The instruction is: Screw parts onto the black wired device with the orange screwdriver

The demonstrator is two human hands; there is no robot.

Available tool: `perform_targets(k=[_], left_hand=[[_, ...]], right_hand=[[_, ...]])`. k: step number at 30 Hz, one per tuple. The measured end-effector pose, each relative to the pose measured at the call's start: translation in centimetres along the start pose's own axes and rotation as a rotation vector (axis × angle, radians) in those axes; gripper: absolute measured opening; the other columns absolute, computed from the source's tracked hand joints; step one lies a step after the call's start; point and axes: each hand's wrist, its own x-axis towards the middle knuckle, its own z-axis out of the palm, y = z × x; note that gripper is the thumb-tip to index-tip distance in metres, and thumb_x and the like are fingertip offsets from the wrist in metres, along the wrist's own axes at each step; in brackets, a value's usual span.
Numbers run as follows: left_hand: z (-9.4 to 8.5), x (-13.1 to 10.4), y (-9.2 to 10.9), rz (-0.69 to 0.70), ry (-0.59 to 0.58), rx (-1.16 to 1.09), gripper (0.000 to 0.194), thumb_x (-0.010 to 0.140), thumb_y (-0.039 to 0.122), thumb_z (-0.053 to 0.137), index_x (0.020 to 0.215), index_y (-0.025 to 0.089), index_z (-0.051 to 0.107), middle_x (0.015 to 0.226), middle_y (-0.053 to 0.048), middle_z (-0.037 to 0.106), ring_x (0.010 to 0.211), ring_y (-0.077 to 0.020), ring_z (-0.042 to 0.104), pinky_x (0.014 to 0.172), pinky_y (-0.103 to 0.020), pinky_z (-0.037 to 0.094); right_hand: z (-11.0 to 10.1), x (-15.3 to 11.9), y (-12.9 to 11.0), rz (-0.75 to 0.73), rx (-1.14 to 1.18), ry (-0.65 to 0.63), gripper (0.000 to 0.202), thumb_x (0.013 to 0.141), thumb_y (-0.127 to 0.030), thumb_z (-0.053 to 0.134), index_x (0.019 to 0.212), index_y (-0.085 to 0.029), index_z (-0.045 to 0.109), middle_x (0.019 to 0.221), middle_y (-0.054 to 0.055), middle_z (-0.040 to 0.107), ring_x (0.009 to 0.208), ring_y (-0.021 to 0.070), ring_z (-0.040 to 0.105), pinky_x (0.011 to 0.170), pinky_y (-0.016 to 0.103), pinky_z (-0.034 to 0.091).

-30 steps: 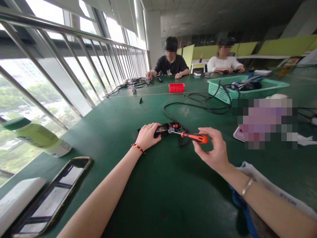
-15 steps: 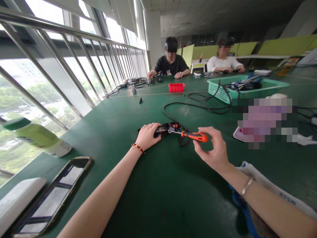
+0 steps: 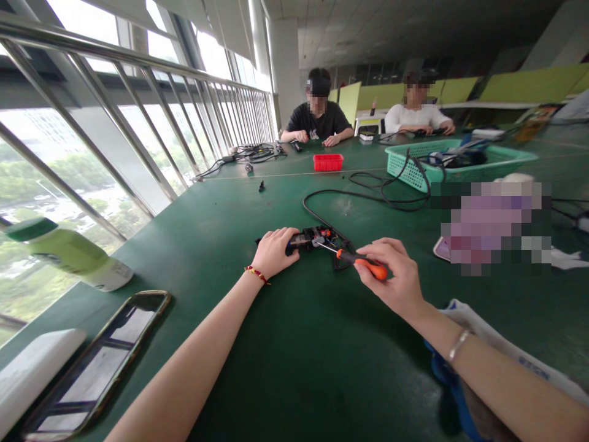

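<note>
My left hand [image 3: 276,253] is wrapped round one end of a dark, opened-up device [image 3: 304,238] lying on the green table [image 3: 285,344]. Small red and metallic parts show at the device's right end, where a black cable [image 3: 317,215] lies close by. Between the thumb and fingers of my right hand [image 3: 391,273] is an orange and black screwdriver [image 3: 368,265]. Its thin shaft slants up and left, with the tip at the exposed parts of the device. Whether the tip sits in a screw is too small to tell.
A green basket [image 3: 414,175] of cables and tools stands at the back right, a red tray [image 3: 327,162] beyond the device. At left are a bottle [image 3: 69,255] and a phone [image 3: 101,362]. Two people [image 3: 317,116] sit across the table. Cloth [image 3: 488,368] lies under my right forearm.
My right hand has closed in on the screwdriver handle, which now tilts lower at its right end. My left hand stays put. The person opposite has drawn one hand toward the body.
</note>
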Motion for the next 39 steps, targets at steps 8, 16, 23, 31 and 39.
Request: perform_targets(k=[8, 16, 23, 31, 39], left_hand=[[0.17, 0.11, -0.04, -0.011, -0.002, -0.001, 0.036, 0.074, 0.029, 0.05, 0.109, 0.022, 0.051, 0.101, -0.004, 0.063, 0.092, -0.0226, 0.059, 0.084, -0.035, 0.042], [0.2, 0.18, -0.07, -0.027, -0.01, -0.008, 0.037, 0.074, 0.03, 0.052, 0.11, 0.022, 0.051, 0.103, -0.004, 0.063, 0.094, -0.0229, 0.059, 0.084, -0.036, 0.041], [0.25, 0.23, -0.11, -0.03, -0.002, -0.012, 0.038, 0.073, 0.031, 0.052, 0.11, 0.022, 0.052, 0.102, -0.004, 0.064, 0.093, -0.0227, 0.059, 0.084, -0.036, 0.041], [0.43, 0.12, -0.22, -0.026, -0.014, -0.031, 0.043, 0.071, 0.031, 0.052, 0.113, 0.022, 0.052, 0.104, -0.005, 0.062, 0.097, -0.0237, 0.057, 0.089, -0.037, 0.04], [0.3, 0.09, -0.15, -0.017, -0.015, -0.046, 0.044, 0.073, 0.033, 0.052, 0.115, 0.021, 0.053, 0.106, -0.005, 0.062, 0.099, -0.0239, 0.056, 0.092, -0.038, 0.039]], right_hand=[[0.09, -0.04, 0.0, 0.062, 0.024, 0.048, 0.03, 0.074, -0.022, 0.063, 0.103, -0.023, 0.054, 0.089, 0.004, 0.063, 0.078, 0.0191, 0.06, 0.068, 0.035, 0.052], [0.12, -0.15, 0.02, 0.063, 0.018, 0.005, 0.026, 0.075, -0.022, 0.062, 0.1, -0.024, 0.054, 0.084, 0.003, 0.063, 0.076, 0.0186, 0.059, 0.068, 0.036, 0.052], [0.11, -0.03, 0.03, 0.031, 0.016, 0.002, 0.023, 0.075, -0.021, 0.062, 0.096, -0.023, 0.055, 0.085, 0.003, 0.063, 0.078, 0.0189, 0.059, 0.072, 0.037, 0.051], [0.41, -0.18, 0.3, 0.099, 0.041, 0.027, 0.035, 0.075, -0.021, 0.063, 0.107, -0.023, 0.052, 0.094, 0.005, 0.062, 0.082, 0.0198, 0.061, 0.073, 0.037, 0.051], [0.35, -0.12, 0.31, 0.124, 0.026, -0.044, 0.015, 0.077, -0.026, 0.062, 0.091, -0.024, 0.057, 0.084, 0.003, 0.064, 0.077, 0.0186, 0.059, 0.067, 0.034, 0.051]])
